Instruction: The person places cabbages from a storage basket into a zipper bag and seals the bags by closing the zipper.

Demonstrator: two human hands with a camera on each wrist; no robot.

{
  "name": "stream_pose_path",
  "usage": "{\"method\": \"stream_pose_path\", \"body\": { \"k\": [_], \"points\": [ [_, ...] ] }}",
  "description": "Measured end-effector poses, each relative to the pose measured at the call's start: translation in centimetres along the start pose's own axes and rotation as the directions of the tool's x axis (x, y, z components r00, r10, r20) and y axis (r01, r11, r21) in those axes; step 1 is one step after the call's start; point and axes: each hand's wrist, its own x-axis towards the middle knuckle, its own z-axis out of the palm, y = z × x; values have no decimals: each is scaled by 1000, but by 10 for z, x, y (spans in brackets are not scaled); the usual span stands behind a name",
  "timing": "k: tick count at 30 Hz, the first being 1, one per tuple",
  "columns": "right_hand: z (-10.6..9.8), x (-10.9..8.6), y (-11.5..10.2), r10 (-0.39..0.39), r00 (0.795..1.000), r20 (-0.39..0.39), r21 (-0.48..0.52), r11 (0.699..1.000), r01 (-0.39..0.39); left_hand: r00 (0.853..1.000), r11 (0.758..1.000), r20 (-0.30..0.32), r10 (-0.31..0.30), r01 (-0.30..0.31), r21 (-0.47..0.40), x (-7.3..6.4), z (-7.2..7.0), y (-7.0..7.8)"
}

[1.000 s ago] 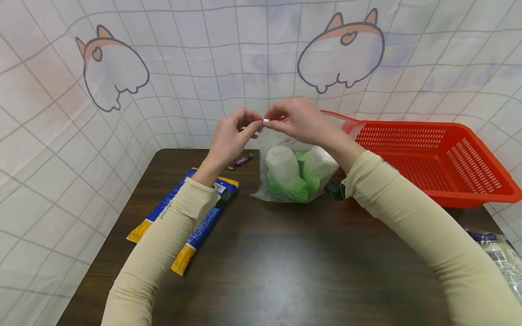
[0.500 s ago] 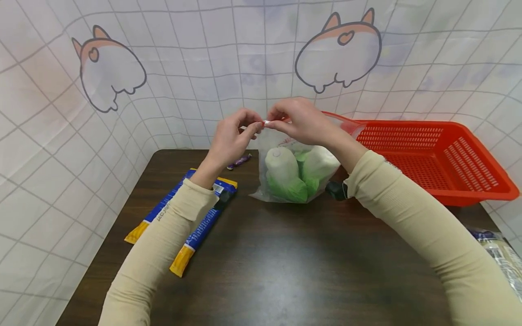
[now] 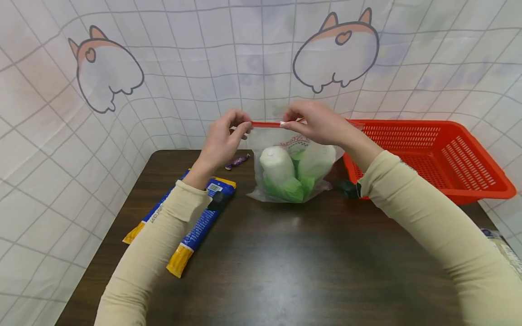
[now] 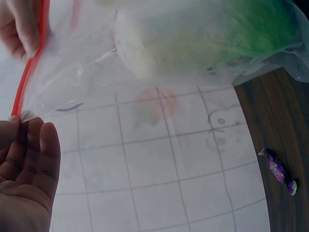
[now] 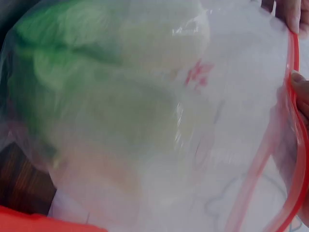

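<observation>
A clear zip bag (image 3: 261, 138) stands upright on the dark table, with a red zip strip (image 3: 266, 124) along its top. Inside are white-and-green vegetables (image 3: 278, 165) that look like bok choy. My left hand (image 3: 225, 132) pinches the strip at the bag's left corner. Thumb and fingers of my right hand (image 3: 316, 120) pinch the white slider (image 3: 283, 124) farther along the strip. Between the hands the strip runs straight and taut. To the right of the slider its two edges part, as the right wrist view shows.
A red plastic basket (image 3: 461, 195) stands behind my right forearm. Blue-and-yellow packets (image 3: 203, 226) lie under my left forearm, and a purple wrapped candy (image 3: 237, 161) lies left of the bag. Another packet (image 3: 507, 251) shows at the right edge. A white gridded cloth (image 3: 195, 68) hangs behind.
My right hand has slid right along the strip with the slider, away from the left hand. The left hand has shifted slightly left. A longer stretch of red strip now shows between them.
</observation>
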Motion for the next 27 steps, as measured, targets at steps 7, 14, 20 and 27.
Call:
{"method": "stream_pose_path", "body": {
  "k": [7,14,20,27],
  "points": [
    [-7,-13,18,25,1000,-2,-12,1000,-25,1000,1000,-28,1,-1,6,0,-10,-8],
    [-6,-18,25,57,998,-8,-4,998,-57,999,999,-25,-23,22,-34,0,-12,-17],
    [-4,-22,28,72,997,-21,19,997,-72,999,999,22,-47,47,-22,-2,-14,-19],
    [0,-24,31,113,993,-24,77,991,-111,1000,999,27,-13,12,46,-1,-13,-15]
  ]
}}
